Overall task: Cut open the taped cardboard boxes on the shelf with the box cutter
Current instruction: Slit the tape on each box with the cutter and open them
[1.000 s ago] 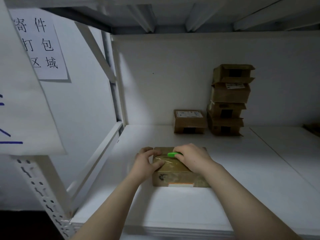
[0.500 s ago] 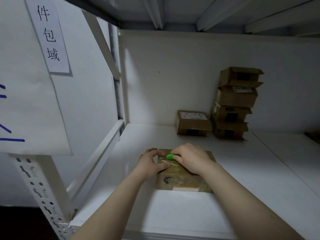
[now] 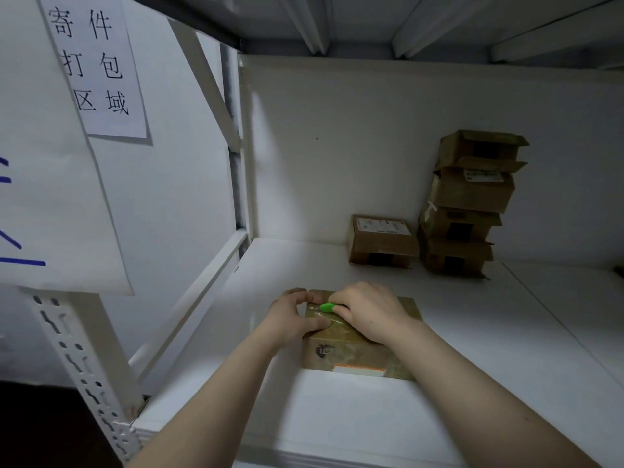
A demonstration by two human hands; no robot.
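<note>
A small taped cardboard box [image 3: 354,352] lies on the white shelf [image 3: 506,349] in front of me. My right hand [image 3: 369,310] rests on top of the box and grips a green box cutter [image 3: 327,307], whose tip shows at the box's far left top. My left hand [image 3: 292,315] holds the box's left end, thumb pressed on the taped top and fingers curled over the far edge. The cutter's blade is hidden.
A single closed box [image 3: 381,243] sits at the back wall. Right of it stands a stack of several boxes [image 3: 469,201], some with open flaps. A perforated upright post [image 3: 84,373] and paper signs [image 3: 98,69] are at left.
The green cutter tip has slid slightly left along the box top toward my left hand. The left hand keeps its hold. The view has shifted a little.
</note>
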